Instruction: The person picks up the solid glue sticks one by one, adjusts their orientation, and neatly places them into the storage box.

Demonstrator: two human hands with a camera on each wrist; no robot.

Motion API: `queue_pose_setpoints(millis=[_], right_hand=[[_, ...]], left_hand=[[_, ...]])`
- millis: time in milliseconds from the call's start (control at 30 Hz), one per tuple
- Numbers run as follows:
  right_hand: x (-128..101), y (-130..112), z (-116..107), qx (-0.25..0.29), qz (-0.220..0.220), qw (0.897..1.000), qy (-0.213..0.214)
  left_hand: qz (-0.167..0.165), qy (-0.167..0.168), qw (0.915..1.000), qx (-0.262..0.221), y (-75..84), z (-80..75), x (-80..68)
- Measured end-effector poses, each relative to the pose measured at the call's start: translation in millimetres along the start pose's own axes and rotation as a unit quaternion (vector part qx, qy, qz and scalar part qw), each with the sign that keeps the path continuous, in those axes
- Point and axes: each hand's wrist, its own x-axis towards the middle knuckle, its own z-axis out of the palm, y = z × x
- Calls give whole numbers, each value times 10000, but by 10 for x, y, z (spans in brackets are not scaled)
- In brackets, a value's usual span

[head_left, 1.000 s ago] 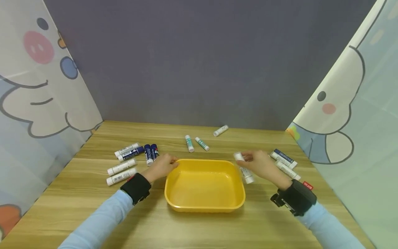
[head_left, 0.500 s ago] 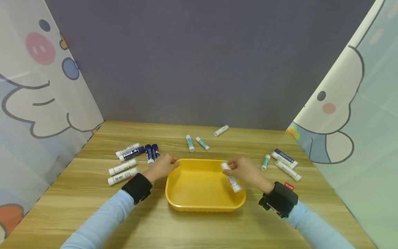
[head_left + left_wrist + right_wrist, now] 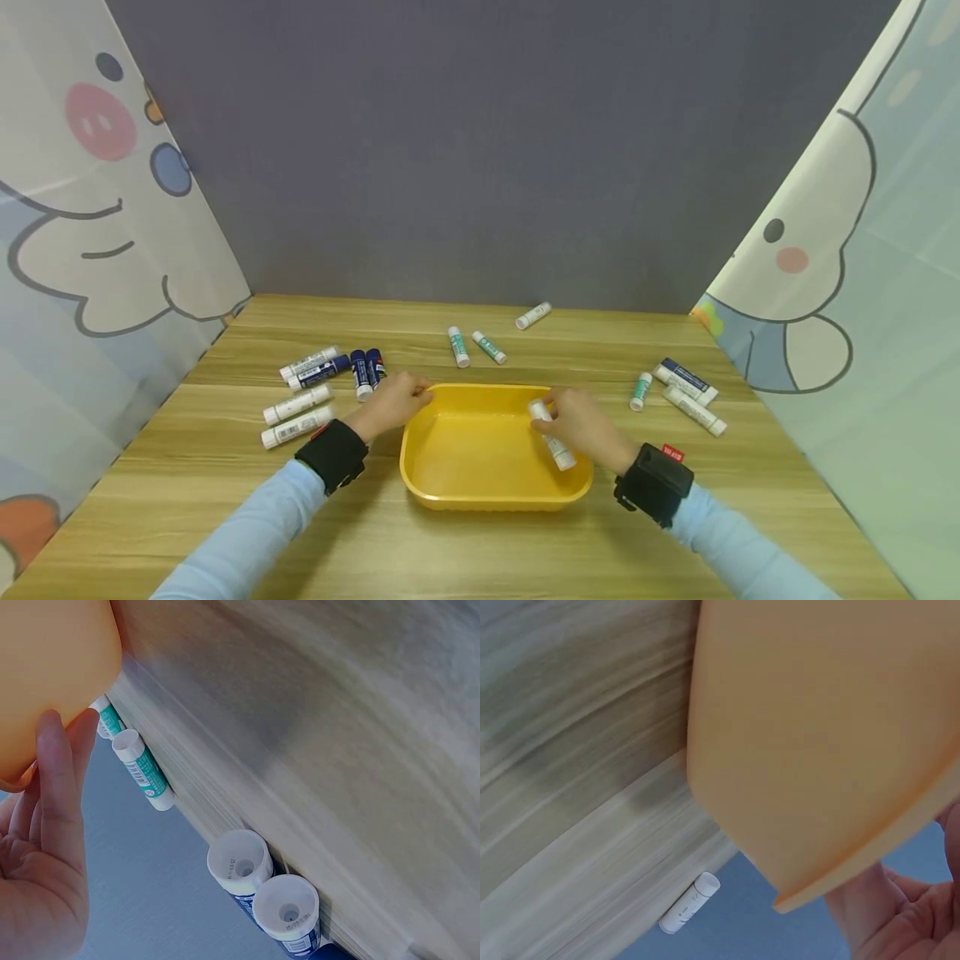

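A yellow tray (image 3: pixel 450 492) sits at the middle of the wooden table. My right hand (image 3: pixel 581 425) holds a white glue stick (image 3: pixel 552 436) over the tray's right side, tilted toward me. My left hand (image 3: pixel 393 400) grips the tray's far left corner; in the left wrist view its fingers (image 3: pixel 56 780) curl against the tray's outer wall (image 3: pixel 52 660). The right wrist view shows the tray's wall (image 3: pixel 817 750) and part of my palm, while the held stick is hidden there.
Several white and dark blue glue sticks (image 3: pixel 315 383) lie left of the tray, two green-labelled ones (image 3: pixel 472 346) behind it, one white stick (image 3: pixel 533 315) near the back wall, and three more (image 3: pixel 678 387) at the right. Patterned curtains flank the table.
My right hand carried the white glue stick leftward from the table beside the tray to over the tray's right side. The left hand stayed on the tray corner.
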Motion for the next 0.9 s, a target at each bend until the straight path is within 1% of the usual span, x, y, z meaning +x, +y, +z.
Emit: queue_pose_setpoints(millis=[200, 400, 533, 700, 900], right_hand=[[15, 8, 64, -377, -122, 9992, 58], [13, 13, 120, -497, -147, 9986, 55], [18, 2, 150, -565, -201, 9982, 60], [51, 9, 199, -812, -286, 9963, 81], [79, 14, 225, -988, -389, 9943, 70]], left_hand=[[-7, 15, 10000, -3, -9, 8, -6], [2, 24, 10000, -1, -13, 18, -3], [-47, 92, 9999, 22, -11, 27, -5], [-182, 158, 9997, 25, 12, 34, -19], [-169, 181, 9996, 110, 13, 32, -20]])
